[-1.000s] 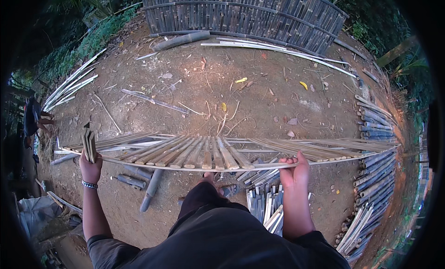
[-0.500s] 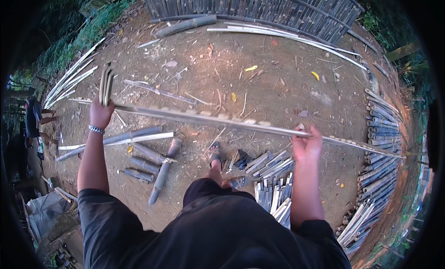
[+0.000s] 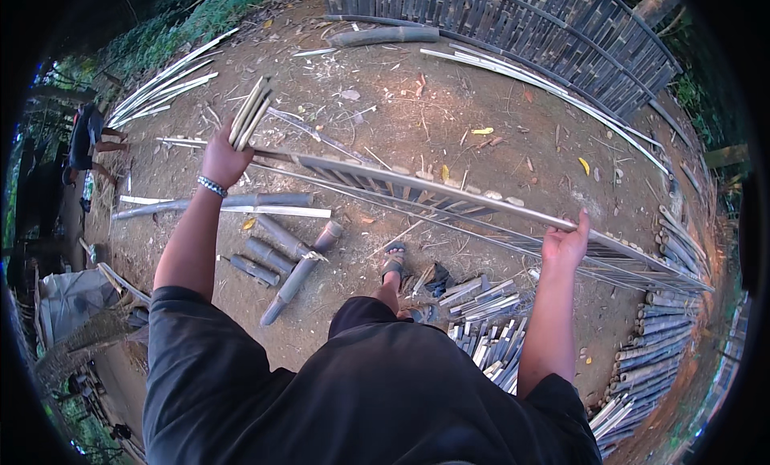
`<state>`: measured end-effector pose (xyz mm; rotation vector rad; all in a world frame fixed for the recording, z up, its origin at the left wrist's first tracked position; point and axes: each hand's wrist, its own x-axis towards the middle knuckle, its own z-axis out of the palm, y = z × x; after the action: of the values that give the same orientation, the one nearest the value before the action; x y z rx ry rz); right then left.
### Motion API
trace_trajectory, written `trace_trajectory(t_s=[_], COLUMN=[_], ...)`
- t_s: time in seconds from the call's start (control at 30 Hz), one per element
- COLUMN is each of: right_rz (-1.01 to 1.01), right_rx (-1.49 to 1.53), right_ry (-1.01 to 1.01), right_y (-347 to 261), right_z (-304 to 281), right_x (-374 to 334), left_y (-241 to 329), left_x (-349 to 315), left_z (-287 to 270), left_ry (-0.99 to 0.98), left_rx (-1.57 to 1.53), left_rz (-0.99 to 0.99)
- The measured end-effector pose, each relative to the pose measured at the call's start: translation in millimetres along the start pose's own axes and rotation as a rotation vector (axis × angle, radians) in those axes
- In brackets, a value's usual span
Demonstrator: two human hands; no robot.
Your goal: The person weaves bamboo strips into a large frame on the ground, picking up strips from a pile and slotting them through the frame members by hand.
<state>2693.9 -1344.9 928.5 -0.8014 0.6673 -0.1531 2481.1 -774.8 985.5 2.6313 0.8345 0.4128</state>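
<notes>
Surroundings, bearings from the centre of view. At 1 o'clock: large dark bamboo panel (image 3: pixel 513 40), with pale strips (image 3: pixel 545 84) along its foot. At 12: thick bamboo pole (image 3: pixel 383 36), lying on the ground. At 10: fan of long pale strips (image 3: pixel 168 80). Between 9 and 10: another person (image 3: pixel 83 136), well apart. At 8 to 9: short bamboo tubes (image 3: pixel 269 255) beside a longer bamboo length (image 3: pixel 297 282). At 4: stacked poles (image 3: pixel 662 333). Near 5: heap of cut pieces (image 3: pixel 491 349). At 6: dark-clothed torso; one sandalled foot (image 3: pixel 393 260) stands just below the held work.

Held item: slatted bamboo frame (image 3: pixel 449 192), long, brown-grey, tilted, running from 10 o'clock down to between 3 and 4; cross slats between slim rails, rounded pale ends along the upper rail. Its far right end overlaps the stacked poles in view.

Hands: left hand (image 3: pixel 227 156), at 10 to 11, fingers wrapped about a cluster of upright slats (image 3: pixel 253 116) at the frame's left part; whether loose or attached, cannot be told. Right hand (image 3: pixel 565 242), at 3, fingers and thumb gripping the upper rail, which passes between them.
</notes>
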Motion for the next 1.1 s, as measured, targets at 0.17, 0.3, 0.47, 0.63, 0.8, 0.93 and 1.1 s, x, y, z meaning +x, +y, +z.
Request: trace_trajectory(t_s=[0.17, 0.3, 0.47, 0.63, 0.8, 0.93, 1.1], right_rz=[0.055, 0.076, 0.091, 0.086, 0.13, 0.156, 0.171], right_rx=[-0.092, -0.148, -0.138, -0.105, 0.022, 0.04, -0.157], right_ry=[0.093, 0.118, 0.053, 0.0, -0.077, -0.253, -0.282], right_y=[3, -4, -21, -23, -28, -28, -28], right_z=[-34, -59, -102, -92, -66, -61, -32], right_x=[-18, -49, -62, -45, -30, -11, 16], left_y=[-11, -32, -35, -31, 1, 13, 10], left_x=[-73, -122, -159, -132, -66, -19, 36], left_z=[-13, -20, -23, -10, 4, 19, 47], left_ry=[0.064, 0.168, 0.032, 0.074, 0.084, 0.114, 0.183], left_rx=[-0.035, 0.03, -0.011, -0.032, 0.013, 0.031, 0.052], left_rz=[-0.037, 0.003, -0.055, -0.067, -0.043, 0.037, 0.121])
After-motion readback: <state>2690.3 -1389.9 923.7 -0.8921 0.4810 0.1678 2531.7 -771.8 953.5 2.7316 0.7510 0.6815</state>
